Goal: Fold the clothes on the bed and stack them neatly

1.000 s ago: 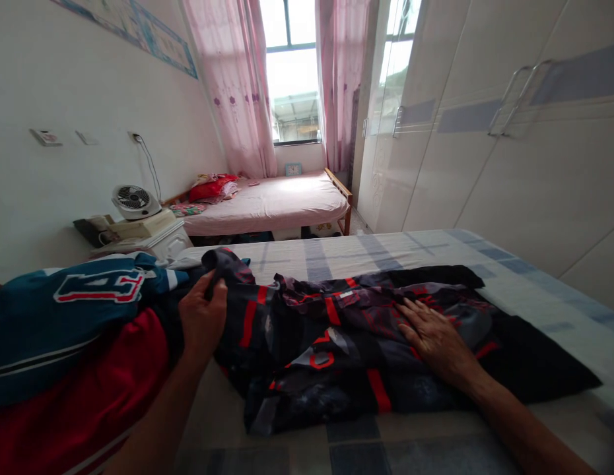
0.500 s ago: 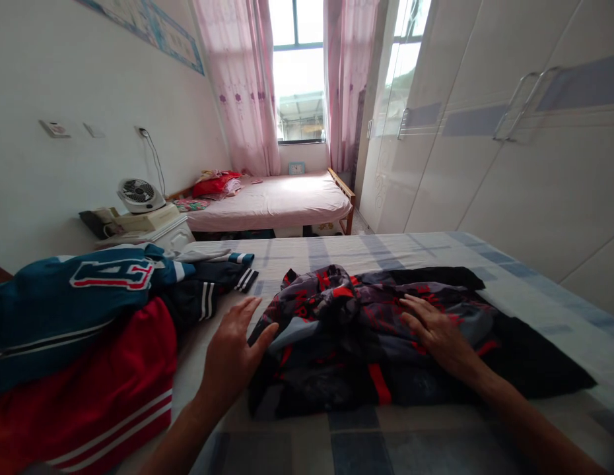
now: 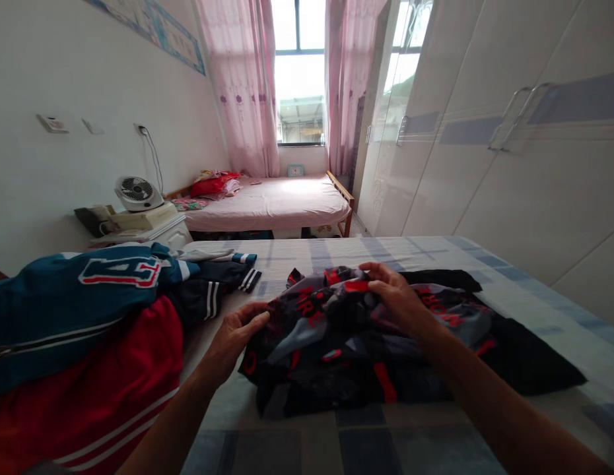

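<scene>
A black, grey and red patterned jacket (image 3: 331, 349) with red lettering lies rumpled on the bed in front of me. My left hand (image 3: 235, 336) is closed at the jacket's left edge, thumb against fingers with cloth between them. Near the top middle of the same garment, my right hand (image 3: 393, 293) pinches a fold by a red patch; part of its fingers is hidden. Plain black cloth (image 3: 529, 359) spreads out to the right, partly under the jacket.
At the left lie a teal jacket (image 3: 44, 290) with a letter A and a red garment (image 3: 113, 369) with white stripes. A checked sheet (image 3: 416, 251) covers the bed. Beyond stand a pink bed (image 3: 287, 204), a small fan (image 3: 137, 192) and a white wardrobe (image 3: 535, 191).
Both hands were open over the jacket. My left hand has closed on its left edge; my right hand has moved left and taken a fold near the top. The cloth has shifted and spread slightly.
</scene>
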The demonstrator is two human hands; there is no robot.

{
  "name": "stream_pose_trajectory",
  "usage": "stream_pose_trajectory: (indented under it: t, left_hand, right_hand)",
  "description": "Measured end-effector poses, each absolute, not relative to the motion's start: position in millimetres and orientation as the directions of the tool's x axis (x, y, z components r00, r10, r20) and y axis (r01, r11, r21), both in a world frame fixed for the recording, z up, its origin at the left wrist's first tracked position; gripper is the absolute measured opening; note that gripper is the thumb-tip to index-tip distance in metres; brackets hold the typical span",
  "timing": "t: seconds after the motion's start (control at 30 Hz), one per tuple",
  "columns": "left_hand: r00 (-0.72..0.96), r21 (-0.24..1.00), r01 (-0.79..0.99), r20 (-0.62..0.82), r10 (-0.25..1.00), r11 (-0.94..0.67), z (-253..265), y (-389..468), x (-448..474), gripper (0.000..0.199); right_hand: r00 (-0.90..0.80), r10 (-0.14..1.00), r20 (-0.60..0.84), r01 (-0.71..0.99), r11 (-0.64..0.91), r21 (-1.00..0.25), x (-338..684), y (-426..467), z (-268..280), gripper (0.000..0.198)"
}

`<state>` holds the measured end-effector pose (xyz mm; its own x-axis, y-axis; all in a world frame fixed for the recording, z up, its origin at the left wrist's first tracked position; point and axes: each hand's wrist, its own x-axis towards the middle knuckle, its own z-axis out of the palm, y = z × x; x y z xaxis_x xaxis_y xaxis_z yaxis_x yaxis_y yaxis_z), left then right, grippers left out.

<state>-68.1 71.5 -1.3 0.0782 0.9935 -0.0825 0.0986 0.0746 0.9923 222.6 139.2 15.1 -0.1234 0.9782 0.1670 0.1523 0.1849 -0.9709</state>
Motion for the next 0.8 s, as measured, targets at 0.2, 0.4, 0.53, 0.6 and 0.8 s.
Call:
stream_pose_trajectory:
  t: [0.2, 0.4, 0.53, 0.6, 0.8]
  left_hand:
    - [0.322, 0.761, 0.596, 0.066, 0.945, -0.256, -10, 58, -53, 0.025]
    - [0.437, 0.671, 0.601, 0.179, 0.881, -0.434, -2, 52, -39, 0.020]
    - [0.571, 0.609, 0.517, 0.278, 0.772, -0.602, -3, 44, -36, 0.019]
    - [0.548, 0.598, 0.515, 0.321, 0.772, -0.614, -7, 38, -35, 0.019]
    - [0.444, 0.604, 0.642, 0.210, 0.871, -0.473, -11, 38, -28, 0.049]
  right_hand:
    - [-0.092, 0.995, 0.046, 0.505, 0.087, -0.859, 273, 112, -15, 0.048]
    - [-0.119, 0.993, -0.004, 0.520, 0.059, -0.852, 260, 116, -7, 0.050]
    - [-0.251, 0.949, 0.192, 0.290, 0.263, -0.920, 243, 121, 28, 0.016]
    - [-0.203, 0.913, 0.354, 0.161, 0.388, -0.907, 243, 124, 43, 0.018]
    - [-0.248, 0.938, 0.243, 0.407, 0.329, -0.852, 263, 140, 29, 0.017]
